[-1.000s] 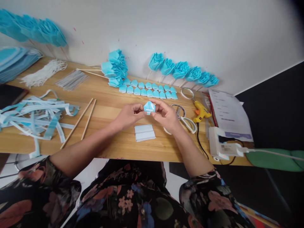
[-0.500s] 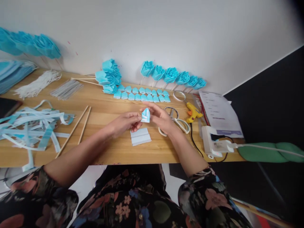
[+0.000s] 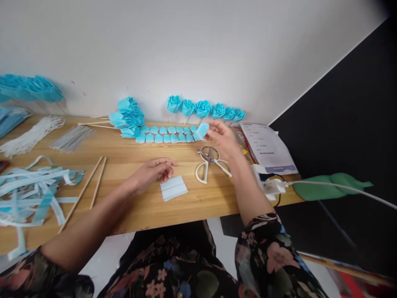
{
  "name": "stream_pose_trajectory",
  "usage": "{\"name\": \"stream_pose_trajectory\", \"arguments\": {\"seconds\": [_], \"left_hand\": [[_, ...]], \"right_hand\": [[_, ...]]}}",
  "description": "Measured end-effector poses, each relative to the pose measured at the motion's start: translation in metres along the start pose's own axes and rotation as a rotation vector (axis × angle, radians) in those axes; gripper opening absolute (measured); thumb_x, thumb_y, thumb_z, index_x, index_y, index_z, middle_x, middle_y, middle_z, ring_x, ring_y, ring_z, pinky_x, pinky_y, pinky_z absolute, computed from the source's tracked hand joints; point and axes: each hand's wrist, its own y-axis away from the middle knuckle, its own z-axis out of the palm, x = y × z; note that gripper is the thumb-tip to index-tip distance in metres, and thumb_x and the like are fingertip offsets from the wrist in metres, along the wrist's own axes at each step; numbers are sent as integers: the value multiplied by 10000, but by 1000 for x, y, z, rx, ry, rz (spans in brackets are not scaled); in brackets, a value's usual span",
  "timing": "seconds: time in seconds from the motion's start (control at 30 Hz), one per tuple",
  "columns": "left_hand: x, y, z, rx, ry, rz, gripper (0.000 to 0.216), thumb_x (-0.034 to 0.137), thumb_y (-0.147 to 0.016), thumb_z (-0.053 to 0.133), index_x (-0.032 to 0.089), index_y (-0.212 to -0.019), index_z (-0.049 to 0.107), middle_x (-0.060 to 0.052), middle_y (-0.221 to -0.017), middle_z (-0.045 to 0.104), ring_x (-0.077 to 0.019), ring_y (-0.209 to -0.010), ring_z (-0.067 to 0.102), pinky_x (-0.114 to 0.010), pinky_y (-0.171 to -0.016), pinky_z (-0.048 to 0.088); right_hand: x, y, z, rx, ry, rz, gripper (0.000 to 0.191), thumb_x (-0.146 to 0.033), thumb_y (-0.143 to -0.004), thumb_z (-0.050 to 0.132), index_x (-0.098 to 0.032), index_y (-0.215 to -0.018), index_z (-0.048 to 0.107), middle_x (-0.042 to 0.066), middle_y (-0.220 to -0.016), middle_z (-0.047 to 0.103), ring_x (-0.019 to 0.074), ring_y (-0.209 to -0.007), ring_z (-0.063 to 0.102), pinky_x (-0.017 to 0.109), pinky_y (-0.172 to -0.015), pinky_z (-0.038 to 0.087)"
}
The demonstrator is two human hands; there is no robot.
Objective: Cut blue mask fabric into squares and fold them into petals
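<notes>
Here's the right hand (image 3: 223,140), thumb and fingers pinching a folded blue petal (image 3: 202,130) at the right end of two rows of matching petals (image 3: 174,138); whether it touches the wooden tabletop (image 3: 139,207), I can't tell. Nearer the body lie the white-handled scissors (image 3: 211,159). And the left hand (image 3: 156,169)? Fingers loosely bent, gripping nothing visible, right beside the pale pleated sheet (image 3: 174,190).

Pale grey wall (image 3: 198,49) spans upper frame, small reddish marks (image 3: 84,94) at upper left; black panel (image 3: 347,116) adjoins it along a slanting seam at right. Wood-grain tabletop (image 3: 211,203) crosses mid-frame. Pale floor (image 3: 108,253) visible lower centre-left; lighting diffuse.
</notes>
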Motion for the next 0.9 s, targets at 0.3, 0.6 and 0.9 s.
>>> {"name": "stream_pose_trajectory", "arguments": {"seconds": [0.3, 0.6, 0.9], "left_hand": [[-2, -3, -3, 19, -327, 118, 315, 433, -872, 515, 171, -978, 653, -26, -748, 632, -144, -619, 539, -273, -605, 425], [16, 8, -29, 599, -1167, 193, 377, 254, -940, 388, 153, -1254, 570, -183, -1353, 591, -347, -1149, 619, -460, -966, 466], [47, -34, -62, 660, -967, 301, 465, 123, -861, 398, 126, -1307, 530, -160, -1369, 607, -289, -1278, 550, -422, -1069, 422]], "right_hand": [[8, -7, -23, 177, 31, 13, 432, -343, -639, 832, -229, -1016, 654, -31, -772, 672, 129, -689, 646, 321, -723, 574], [12, 8, -17, 365, -119, -92, 433, -317, -577, 866, -230, -955, 672, -48, -749, 640, 95, -621, 602, 270, -636, 547], [12, 7, -16, 405, -183, -133, 415, -298, -607, 831, -227, -981, 666, -51, -745, 620, 86, -616, 580, 253, -622, 531]]}}
